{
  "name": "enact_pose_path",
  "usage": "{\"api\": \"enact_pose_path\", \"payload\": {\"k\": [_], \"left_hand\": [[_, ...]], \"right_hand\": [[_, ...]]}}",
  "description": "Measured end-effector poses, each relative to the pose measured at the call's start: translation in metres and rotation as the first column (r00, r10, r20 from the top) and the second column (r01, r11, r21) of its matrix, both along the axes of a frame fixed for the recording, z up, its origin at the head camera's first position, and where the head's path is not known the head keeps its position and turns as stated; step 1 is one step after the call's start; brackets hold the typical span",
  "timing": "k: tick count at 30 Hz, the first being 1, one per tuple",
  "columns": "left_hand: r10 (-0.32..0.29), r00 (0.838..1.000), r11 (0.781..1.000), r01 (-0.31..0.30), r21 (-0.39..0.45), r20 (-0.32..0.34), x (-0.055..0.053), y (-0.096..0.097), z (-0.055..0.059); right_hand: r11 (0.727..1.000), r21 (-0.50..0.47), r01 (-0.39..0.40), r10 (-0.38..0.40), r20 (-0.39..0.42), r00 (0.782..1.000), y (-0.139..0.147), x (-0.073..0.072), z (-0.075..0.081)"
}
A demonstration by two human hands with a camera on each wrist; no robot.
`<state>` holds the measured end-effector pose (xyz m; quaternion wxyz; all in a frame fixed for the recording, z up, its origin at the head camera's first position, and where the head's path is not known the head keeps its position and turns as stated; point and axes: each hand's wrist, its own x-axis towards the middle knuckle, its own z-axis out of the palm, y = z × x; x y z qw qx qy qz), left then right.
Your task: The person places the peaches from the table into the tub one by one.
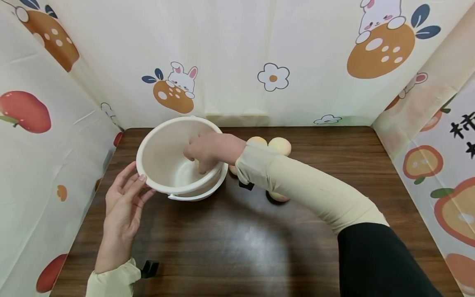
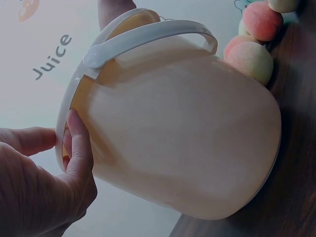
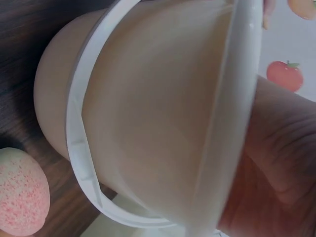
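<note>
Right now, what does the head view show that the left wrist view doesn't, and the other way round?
Only the head view shows the inner floor of the white bucket, the right grip inside it, the black sleeve and the printed flower.

Only the left wrist view shows the "Juice" lettering and one ball's deep-pink side.

Both show the bucket, its handle, the left grip pinching the rim, and peach-like balls nearby.
</note>
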<state>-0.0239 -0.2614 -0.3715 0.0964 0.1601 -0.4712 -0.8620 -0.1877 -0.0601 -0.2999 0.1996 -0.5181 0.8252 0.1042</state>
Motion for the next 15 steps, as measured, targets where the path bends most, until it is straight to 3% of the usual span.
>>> {"api": "enact_pose_path", "payload": {"k": [9, 15], "left_hand": [[-0.004, 1.000, 1.000, 0.004, 0.002, -0.006, 0.001, 0.000, 0.001], [-0.011, 1.000, 1.000, 0.011, -0.010, -0.007, 0.002, -0.001, 0.001]], "right_hand": [[0.992, 0.114, -0.060, 0.055, 0.051, 0.997, -0.013, -0.003, -0.014], [0.983, 0.183, 0.023, -0.056, 0.177, 0.983, -0.017, -0.005, -0.020]]}}
